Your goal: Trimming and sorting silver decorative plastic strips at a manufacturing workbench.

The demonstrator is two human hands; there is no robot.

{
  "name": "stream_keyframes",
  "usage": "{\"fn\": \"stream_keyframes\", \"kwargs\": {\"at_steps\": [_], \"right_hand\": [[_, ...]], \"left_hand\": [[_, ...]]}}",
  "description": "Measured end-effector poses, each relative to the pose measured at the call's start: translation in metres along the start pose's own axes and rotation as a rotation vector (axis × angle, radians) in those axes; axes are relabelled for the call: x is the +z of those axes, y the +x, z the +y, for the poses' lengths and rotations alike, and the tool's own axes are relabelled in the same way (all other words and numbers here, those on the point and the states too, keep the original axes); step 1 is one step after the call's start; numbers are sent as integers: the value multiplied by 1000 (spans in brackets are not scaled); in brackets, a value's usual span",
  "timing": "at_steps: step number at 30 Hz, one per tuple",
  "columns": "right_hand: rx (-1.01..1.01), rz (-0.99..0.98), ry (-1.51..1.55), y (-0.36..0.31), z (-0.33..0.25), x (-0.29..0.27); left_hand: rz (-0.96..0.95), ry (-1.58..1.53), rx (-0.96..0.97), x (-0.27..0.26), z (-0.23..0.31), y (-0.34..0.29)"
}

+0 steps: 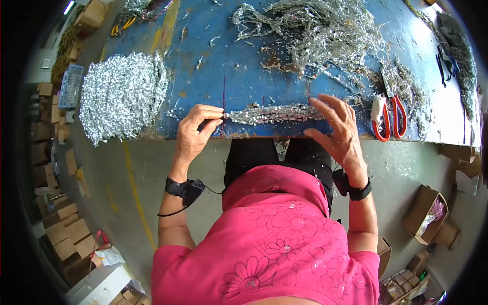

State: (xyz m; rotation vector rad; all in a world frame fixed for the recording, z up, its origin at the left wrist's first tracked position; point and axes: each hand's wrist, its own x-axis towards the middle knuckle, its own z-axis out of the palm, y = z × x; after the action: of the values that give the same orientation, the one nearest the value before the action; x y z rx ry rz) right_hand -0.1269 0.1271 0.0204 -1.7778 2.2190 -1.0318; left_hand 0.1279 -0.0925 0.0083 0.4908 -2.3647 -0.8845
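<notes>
A bundle of silver sequin garland strands (272,114) lies straight along the near edge of the blue table. My left hand (192,131) pinches its left end between thumb and fingertips, beside a dark line marked on the tabletop. Over the right end, my right hand (343,133) has thumb and fingers spread apart; its fingertips are at the strands, and whether they touch them I cannot tell. To the left sits a thick, neat stack of silver garland (124,94). A loose, tangled heap of similar strands (338,33) spreads at the far side.
Scissors with red handles (399,118), one wrapped in white, rest right of my right hand. Silver scraps (406,84) lie around them. A yellow-handled tool (123,26) is at the far left. The blue table's (198,89) near edge runs before my waist. Cardboard boxes (426,213) stand on the floor.
</notes>
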Motion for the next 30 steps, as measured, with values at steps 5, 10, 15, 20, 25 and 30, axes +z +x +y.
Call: {"fn": "stream_keyframes", "kwargs": {"at_steps": [5,10,15,20,25,30], "right_hand": [[-77,114,-135,-2,7,8],[-84,117,-118,-5,4,11],[-55,132,-102,-5,2,16],[-59,79,-115,-4,-6,13],[-37,135,-121,-13,2,17],[-30,239,-98,-18,10,18]], "left_hand": [[16,-67,-30,10,-3,7],[13,21,-1,9,0,0],[33,83,56,5,-4,-2],[70,122,78,4,-6,-5],[76,117,105,11,-9,-5],[100,117,59,7,-8,-8]]}}
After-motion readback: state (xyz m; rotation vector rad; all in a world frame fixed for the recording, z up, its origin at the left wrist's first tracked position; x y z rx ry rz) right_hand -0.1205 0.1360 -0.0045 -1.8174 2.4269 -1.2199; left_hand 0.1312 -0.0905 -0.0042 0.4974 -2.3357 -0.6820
